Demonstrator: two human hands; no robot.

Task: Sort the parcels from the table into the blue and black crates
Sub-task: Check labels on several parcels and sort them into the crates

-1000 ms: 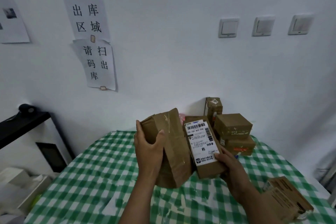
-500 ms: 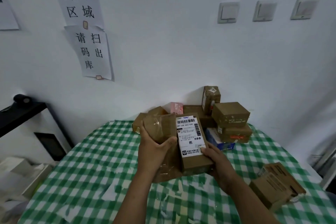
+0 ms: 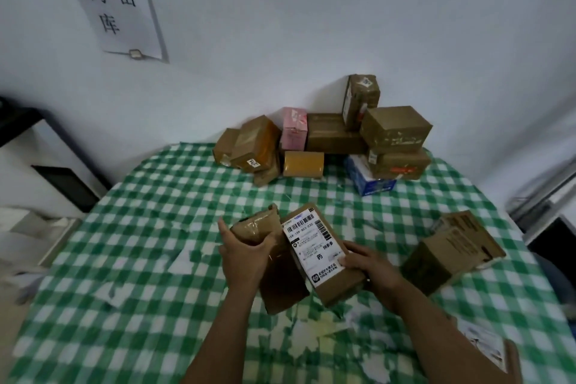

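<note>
Left hand (image 3: 246, 257) grips the taped brown parcel (image 3: 282, 282), right hand (image 3: 372, 265) grips the labelled parcel (image 3: 314, 246), side by side over the near-middle bench (image 3: 156, 227), long axes near-to-far; neither crate in view.

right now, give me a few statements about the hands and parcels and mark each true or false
1. The left hand grips a brown taped parcel. True.
2. The right hand holds nothing. False: it holds the labelled box, thumb on its white shipping label.
3. A pink box stands in the pile against the wall. True.
4. The blue carton sits on top of the pile. False: it lies on the tablecloth at the pile's foot.
5. The tablecloth is red and white. False: it is checked green and white.
</note>
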